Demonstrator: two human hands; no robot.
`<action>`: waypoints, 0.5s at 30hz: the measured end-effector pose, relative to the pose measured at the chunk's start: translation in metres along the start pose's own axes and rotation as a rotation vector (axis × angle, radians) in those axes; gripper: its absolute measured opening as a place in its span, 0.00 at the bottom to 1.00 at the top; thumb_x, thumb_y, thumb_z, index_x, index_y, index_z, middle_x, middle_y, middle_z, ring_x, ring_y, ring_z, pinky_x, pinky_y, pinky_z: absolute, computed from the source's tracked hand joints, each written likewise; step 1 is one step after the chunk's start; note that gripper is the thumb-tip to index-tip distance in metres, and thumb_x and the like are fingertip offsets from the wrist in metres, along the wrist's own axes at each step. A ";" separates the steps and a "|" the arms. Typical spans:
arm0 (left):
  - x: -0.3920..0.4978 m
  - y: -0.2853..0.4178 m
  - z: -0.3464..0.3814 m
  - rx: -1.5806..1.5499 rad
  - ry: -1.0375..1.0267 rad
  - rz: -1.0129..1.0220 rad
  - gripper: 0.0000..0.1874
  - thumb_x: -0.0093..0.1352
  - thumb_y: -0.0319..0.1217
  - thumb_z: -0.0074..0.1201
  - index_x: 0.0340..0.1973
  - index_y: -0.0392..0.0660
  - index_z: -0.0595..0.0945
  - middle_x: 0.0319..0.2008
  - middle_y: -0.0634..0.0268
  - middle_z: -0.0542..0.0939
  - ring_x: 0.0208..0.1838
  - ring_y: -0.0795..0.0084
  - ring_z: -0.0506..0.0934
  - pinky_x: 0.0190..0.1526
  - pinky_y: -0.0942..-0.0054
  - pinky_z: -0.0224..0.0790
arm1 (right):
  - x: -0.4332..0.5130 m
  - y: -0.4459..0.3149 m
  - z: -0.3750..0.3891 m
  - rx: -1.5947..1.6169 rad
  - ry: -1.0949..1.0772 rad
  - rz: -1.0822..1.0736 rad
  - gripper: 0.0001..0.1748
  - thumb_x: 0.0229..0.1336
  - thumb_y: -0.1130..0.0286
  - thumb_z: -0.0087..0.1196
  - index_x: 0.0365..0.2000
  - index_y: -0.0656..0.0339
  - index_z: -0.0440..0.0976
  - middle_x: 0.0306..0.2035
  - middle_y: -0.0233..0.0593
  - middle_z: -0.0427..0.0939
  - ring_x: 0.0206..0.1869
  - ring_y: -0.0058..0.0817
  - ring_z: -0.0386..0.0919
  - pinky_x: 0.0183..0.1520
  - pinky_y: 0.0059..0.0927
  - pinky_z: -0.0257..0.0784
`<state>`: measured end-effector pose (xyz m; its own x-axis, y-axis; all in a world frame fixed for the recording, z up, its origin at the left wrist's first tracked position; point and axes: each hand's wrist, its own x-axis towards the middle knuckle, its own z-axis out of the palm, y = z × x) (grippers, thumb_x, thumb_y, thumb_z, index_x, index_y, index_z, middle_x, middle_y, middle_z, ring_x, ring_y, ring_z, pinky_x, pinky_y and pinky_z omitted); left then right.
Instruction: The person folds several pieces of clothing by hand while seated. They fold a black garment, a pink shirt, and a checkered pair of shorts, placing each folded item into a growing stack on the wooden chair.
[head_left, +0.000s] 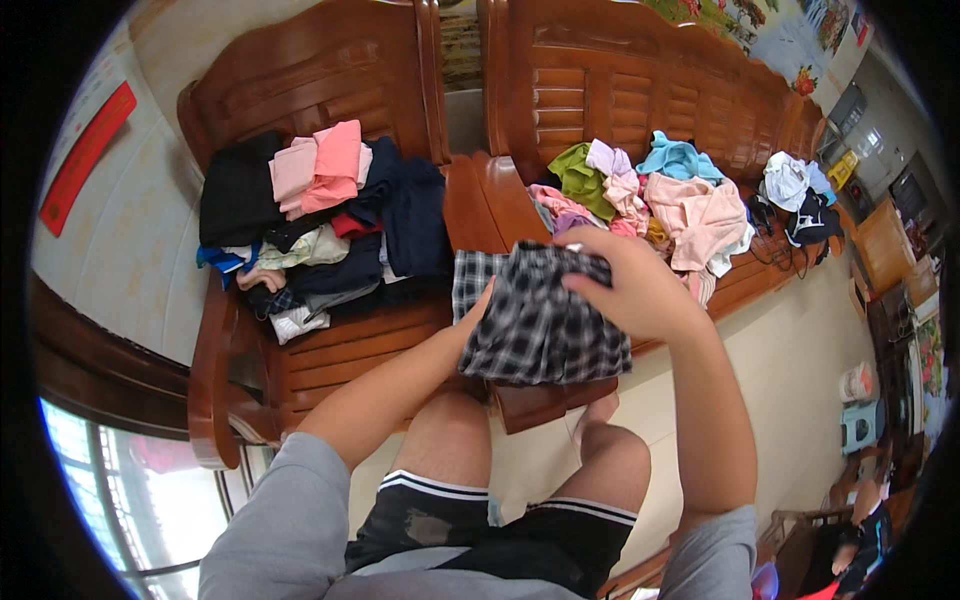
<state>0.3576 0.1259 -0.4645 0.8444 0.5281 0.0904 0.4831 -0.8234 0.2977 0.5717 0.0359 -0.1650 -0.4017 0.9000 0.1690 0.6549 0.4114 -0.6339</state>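
A black-and-white plaid garment (551, 322), gathered like a skirt and slightly blurred, hangs folded over the wooden armrests between two seats. My right hand (637, 281) pinches its upper edge at the right between thumb and fingers. On the other side, my left hand (478, 309) reaches into the fold; cloth covers most of its fingers. Left of the garment, folded clothes are stacked on a wooden seat, with pink folded garments (322, 169) and a black one (238, 187) on top. Beyond my right hand lies a loose heap with a light pink top (694, 214) and a green garment (583, 180).
The glossy wooden armrest (491, 199) divides the armchair from the long bench (757, 266). White clothing (785, 180) and a black cap (814, 219) lie farther along. A blue plastic stool (859, 427) stands on the tiled floor. Another person (862, 532) is partly visible at lower right.
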 end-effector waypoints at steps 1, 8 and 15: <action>0.006 0.005 0.003 -0.035 0.021 0.013 0.40 0.86 0.64 0.50 0.90 0.75 0.63 0.96 0.58 0.56 0.97 0.44 0.53 0.89 0.15 0.39 | 0.017 0.019 0.004 -0.037 -0.004 0.042 0.26 0.69 0.71 0.76 0.65 0.63 0.84 0.57 0.52 0.92 0.60 0.48 0.91 0.66 0.45 0.84; -0.003 0.000 0.027 -0.158 0.122 -0.024 0.36 0.86 0.56 0.52 0.86 0.63 0.69 0.94 0.58 0.61 0.95 0.49 0.57 0.89 0.17 0.41 | 0.080 0.142 0.075 -0.116 -0.216 0.197 0.25 0.72 0.66 0.76 0.65 0.60 0.88 0.60 0.52 0.93 0.64 0.49 0.90 0.69 0.47 0.84; -0.022 -0.014 0.039 -0.312 0.270 -0.112 0.32 0.86 0.48 0.55 0.82 0.51 0.76 0.92 0.57 0.66 0.93 0.54 0.61 0.89 0.19 0.42 | 0.088 0.141 0.097 -0.057 -0.225 0.215 0.24 0.71 0.65 0.76 0.64 0.61 0.89 0.59 0.54 0.93 0.63 0.51 0.91 0.68 0.47 0.84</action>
<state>0.3414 0.1177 -0.5081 0.6798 0.6802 0.2742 0.4400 -0.6774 0.5895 0.5666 0.1591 -0.3124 -0.3778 0.9153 -0.1392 0.7724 0.2287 -0.5926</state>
